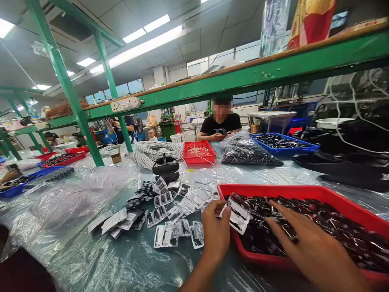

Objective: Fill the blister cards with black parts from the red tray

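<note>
My left hand (215,229) pinches the edge of a white tray-like pack with clear film (239,217), held tilted over the near left rim of a red bin (264,259). Small dark parts (337,221) with shiny bits fill the bin; their exact kind is too small to tell. Above them my right hand (313,243) reaches in with thumb and forefinger apart; nothing shows between them. To the left of my left hand, several small packs with black pieces (165,235) lie spread on the plastic-covered table (127,267).
A black case (165,166), coiled white cable (154,152), a smaller red bin (199,160) and a bag of dark parts (251,154) stand farther back. A blue tray (284,148) sits at right. Across the table, a person (220,121) sits below the green shelf (212,89).
</note>
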Action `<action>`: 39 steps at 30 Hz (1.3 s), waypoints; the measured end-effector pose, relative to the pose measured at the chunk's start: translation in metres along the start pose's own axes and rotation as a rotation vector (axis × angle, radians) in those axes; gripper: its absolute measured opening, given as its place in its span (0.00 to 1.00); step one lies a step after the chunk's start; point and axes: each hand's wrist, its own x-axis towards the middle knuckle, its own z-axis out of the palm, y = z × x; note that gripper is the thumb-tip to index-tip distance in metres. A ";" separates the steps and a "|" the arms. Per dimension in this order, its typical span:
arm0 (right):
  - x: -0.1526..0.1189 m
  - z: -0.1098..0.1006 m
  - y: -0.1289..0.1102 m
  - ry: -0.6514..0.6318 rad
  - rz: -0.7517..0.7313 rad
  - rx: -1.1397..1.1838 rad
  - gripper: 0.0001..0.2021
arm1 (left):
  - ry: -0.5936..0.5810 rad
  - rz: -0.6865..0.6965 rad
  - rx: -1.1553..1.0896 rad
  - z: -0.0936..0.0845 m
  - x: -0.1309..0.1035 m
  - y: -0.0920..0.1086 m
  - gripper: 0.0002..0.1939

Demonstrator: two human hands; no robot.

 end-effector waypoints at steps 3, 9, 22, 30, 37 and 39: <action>-0.007 0.006 -0.020 -0.012 -0.283 0.029 0.19 | -0.044 -0.007 -0.082 0.005 -0.005 -0.002 0.13; -0.014 0.006 -0.031 -0.088 -0.285 0.057 0.14 | -0.360 -0.261 -0.603 0.011 -0.014 -0.001 0.27; -0.022 0.008 -0.049 -0.237 0.288 0.520 0.17 | -0.230 -0.100 -0.398 0.004 -0.014 -0.005 0.22; 0.004 -0.010 -0.018 -0.295 0.385 0.569 0.18 | -0.147 0.058 -0.115 0.004 -0.006 -0.009 0.18; 0.021 -0.012 0.008 -0.045 0.143 0.156 0.21 | 0.103 0.157 0.378 -0.059 0.025 -0.007 0.14; 0.017 -0.017 -0.011 -0.114 -0.005 0.258 0.15 | 0.134 0.153 0.553 -0.103 0.031 -0.006 0.16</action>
